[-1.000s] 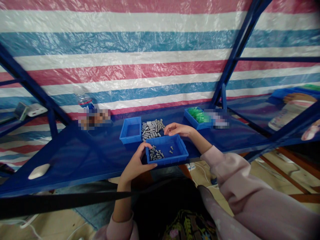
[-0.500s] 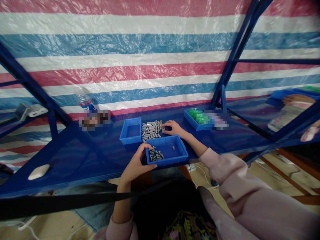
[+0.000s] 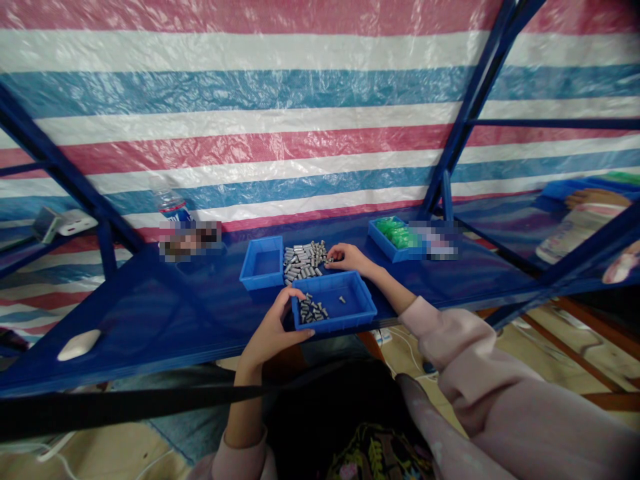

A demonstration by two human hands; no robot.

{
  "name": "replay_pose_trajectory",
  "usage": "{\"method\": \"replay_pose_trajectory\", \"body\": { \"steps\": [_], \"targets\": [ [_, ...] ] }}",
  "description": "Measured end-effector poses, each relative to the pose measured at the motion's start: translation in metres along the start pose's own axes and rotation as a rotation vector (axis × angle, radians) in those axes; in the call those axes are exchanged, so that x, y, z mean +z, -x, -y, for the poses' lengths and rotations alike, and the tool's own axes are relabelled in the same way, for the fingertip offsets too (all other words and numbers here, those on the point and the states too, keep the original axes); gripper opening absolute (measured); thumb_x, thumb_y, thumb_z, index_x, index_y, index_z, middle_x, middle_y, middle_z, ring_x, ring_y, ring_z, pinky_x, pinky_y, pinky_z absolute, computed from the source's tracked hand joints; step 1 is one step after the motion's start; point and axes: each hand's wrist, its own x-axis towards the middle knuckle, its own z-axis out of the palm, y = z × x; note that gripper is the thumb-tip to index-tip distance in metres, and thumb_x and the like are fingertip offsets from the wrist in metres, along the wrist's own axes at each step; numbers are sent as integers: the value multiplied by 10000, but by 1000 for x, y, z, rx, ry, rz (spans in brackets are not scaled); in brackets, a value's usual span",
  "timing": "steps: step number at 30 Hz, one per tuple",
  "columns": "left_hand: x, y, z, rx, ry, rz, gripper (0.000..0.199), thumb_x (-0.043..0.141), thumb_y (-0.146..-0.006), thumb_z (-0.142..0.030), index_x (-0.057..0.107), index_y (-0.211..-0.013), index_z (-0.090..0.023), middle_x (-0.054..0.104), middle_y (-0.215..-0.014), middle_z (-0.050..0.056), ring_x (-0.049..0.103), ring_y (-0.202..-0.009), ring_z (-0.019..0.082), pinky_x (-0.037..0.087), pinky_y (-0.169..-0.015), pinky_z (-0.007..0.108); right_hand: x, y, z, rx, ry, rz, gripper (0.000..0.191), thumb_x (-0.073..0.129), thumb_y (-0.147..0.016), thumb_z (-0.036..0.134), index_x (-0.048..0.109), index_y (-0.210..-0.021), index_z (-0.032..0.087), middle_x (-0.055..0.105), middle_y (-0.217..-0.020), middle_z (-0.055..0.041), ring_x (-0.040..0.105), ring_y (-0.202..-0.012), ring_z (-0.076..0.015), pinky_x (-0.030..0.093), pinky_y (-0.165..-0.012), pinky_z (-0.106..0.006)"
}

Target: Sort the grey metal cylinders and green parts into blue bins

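Sheet (image 3: 250,90): striped plastic, behind the bench.
Bench (image 3: 200,313): blue, bearing the trays and metal parts.
Near tray (image 3: 335,325): blue, at the bench's front edge, right of its middle.
Left tray (image 3: 263,281): blue, farther back, beside the pile's left side.
Right tray (image 3: 399,254): blue, towards the back edge, with green pieces (image 3: 391,230) in it.
Bottle (image 3: 176,210): near the back left corner, partly behind a blurred patch.
Left hand (image 3: 275,325): clasping the near tray's left end, fingers on the rim and thumb along the front wall.
Right hand (image 3: 354,260): fingers drawn together at the pile's right edge; a small metal piece shows at the tips, but I cannot tell whether it is gripped.
Pile (image 3: 303,261): metal parts loose on the bench, between the left tray and right hand; it looks like the larger share, so plenty lies outside the trays.
Mouse (image 3: 79,345): white, near the front left edge.
Screws (image 3: 313,310): a smaller cluster, already in the near tray's left end.
Lone screw (image 3: 342,300): apart from that cluster, right of the tray's middle.
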Motion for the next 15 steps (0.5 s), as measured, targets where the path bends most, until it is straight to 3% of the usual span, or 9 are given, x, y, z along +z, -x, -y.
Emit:
{"method": "replay_pose_trajectory", "body": {
  "steps": [7,15],
  "targets": [
    [-1,0,0,1,2,5,528,782,-693,-194,461,-1104,-270,481,-1261,36,486,-1200,241,384,-1016,325,-8,0,-3,18,-122,114,251,765,-609,323,698,-769,140,620,-630,0,508,-599,-127,380,-570,-246],
    [0,0,0,-3,-23,2,519,776,-700,-209,460,-1108,-269,498,-1221,24,503,-1171,229,391,-999,306,-12,2,5,82,-199,92,233,775,-582,340,704,-677,139,650,-615,-13,523,-582,-130,397,-583,-262]
  ]
}}
